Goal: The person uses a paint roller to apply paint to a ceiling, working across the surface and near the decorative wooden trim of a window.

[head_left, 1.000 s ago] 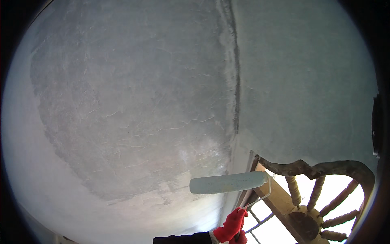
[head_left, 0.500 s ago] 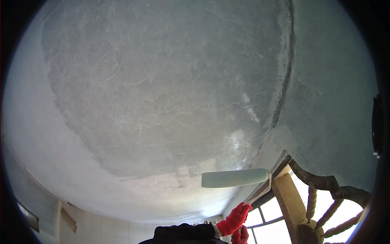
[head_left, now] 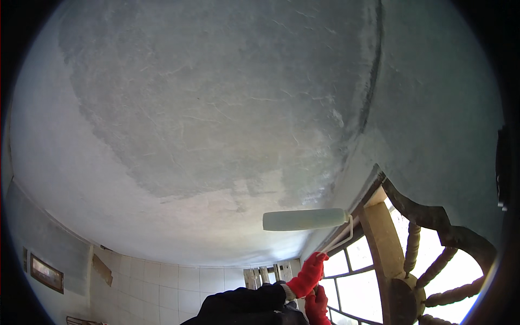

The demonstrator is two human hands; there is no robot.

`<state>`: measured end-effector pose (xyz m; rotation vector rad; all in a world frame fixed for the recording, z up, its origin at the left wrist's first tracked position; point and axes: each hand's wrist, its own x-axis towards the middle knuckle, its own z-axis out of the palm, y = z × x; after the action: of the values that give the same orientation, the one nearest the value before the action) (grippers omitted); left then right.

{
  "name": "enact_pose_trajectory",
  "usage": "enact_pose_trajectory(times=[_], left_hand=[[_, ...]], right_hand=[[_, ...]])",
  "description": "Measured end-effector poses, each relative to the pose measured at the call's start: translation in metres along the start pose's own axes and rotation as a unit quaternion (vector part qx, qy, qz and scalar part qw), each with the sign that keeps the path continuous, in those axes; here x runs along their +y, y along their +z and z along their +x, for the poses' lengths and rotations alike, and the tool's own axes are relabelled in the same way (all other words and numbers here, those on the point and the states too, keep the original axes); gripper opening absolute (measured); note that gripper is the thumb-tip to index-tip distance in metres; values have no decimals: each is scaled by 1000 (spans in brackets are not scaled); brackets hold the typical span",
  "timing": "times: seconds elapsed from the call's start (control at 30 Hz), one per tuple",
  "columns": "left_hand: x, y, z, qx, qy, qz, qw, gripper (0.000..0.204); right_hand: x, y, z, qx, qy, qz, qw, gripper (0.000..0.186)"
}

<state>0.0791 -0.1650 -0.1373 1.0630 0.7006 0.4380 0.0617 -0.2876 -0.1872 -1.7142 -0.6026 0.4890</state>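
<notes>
A paint roller (head_left: pixel 306 219) with a pale grey-green cover is raised beneath the ceiling (head_left: pixel 206 119), its cover lying nearly level. A bent metal frame runs from the cover's right end down to my hands. Wrapped round the shaft is my left hand (head_left: pixel 307 276), in a red knit glove, with a black sleeve behind it. Just below, my right hand (head_left: pixel 317 306), gloved in red too, closes on the same handle. Most of that handle is hidden by the gloves. Overhead, a darker, wrinkled patch borders a paler, smoother band.
To the right is a bright window (head_left: pixel 357 290) with dark bars. Beside it stands a wooden frame (head_left: pixel 379 238) with twisted spokes (head_left: pixel 413 249). White tiles (head_left: pixel 168 281) cover the far wall, and a small framed opening (head_left: pixel 46 273) sits at the lower left.
The roller has shifted slightly left and up in the picture, still in both hands. The whole view has tilted, so the ceiling and window sit higher and more of the tiled wall shows.
</notes>
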Motion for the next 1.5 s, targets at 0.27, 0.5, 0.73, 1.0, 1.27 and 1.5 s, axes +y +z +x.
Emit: enact_pose_trajectory(times=[0.27,0.5,0.73,1.0,1.27,1.5], left_hand=[[-61,9,16,62,-30,52,996,28],[-112,-16,40,25,-188,84,978,34],[-128,-87,43,-8,-32,197,980,42],[-91,-152,16,56,-105,68,991,34],[-88,-167,6,60,-94,60,992,34],[-17,-60,33,-99,81,89,988,46]], right_hand=[[6,-15,-3,-47,177,51,982,25],[50,-11,-2,-1,129,-64,990,18],[88,-7,22,-1,102,-108,989,14],[121,2,109,-24,49,-94,994,14],[130,13,113,26,13,-121,992,19],[42,9,40,79,-71,-204,973,35]])
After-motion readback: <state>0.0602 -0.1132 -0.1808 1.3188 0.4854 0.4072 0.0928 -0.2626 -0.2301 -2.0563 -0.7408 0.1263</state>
